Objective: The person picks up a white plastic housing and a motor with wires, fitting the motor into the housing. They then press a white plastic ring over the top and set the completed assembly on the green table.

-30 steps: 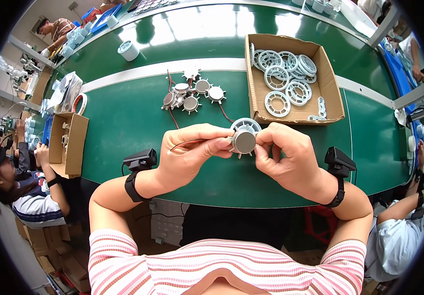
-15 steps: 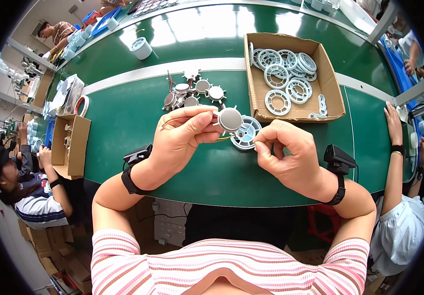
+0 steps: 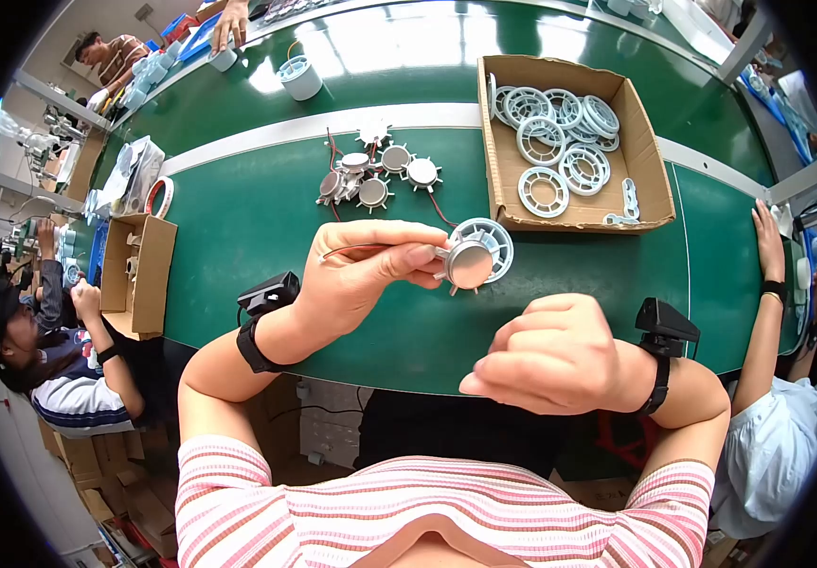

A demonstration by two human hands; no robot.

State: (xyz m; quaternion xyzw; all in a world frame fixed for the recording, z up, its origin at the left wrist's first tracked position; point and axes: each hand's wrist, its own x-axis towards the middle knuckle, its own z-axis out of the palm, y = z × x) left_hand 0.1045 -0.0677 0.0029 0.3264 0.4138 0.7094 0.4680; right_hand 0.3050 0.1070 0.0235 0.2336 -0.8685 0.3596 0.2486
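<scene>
Between the fingertips and thumb of my left hand (image 3: 356,275) is a round silver metal disc with small prongs (image 3: 470,264). A reddish wire (image 3: 356,248) runs back across the same hand. Just behind the disc, partly covered by it, is a pale blue spoked wheel (image 3: 493,235); whether my fingers touch it I cannot tell. My right hand (image 3: 555,355) is apart from these, above the table's front edge. Its fingers are curled closed, and anything inside them is hidden. Farther off lie several similar pronged discs with wires (image 3: 373,193).
A cardboard box (image 3: 656,194) with several pale blue rings stands far right. Another cardboard box (image 3: 151,275) and a tape roll (image 3: 164,196) are at left. Beyond the pale strip stands a pale blue cup (image 3: 300,79). Another person's hand (image 3: 231,21) is at the far edge; co-workers sit on both sides.
My right hand has pulled back toward me, away from the wheel. The left hand has turned and lowered the disc, now over the wheel's lower part. A co-worker's hand has appeared at the far left.
</scene>
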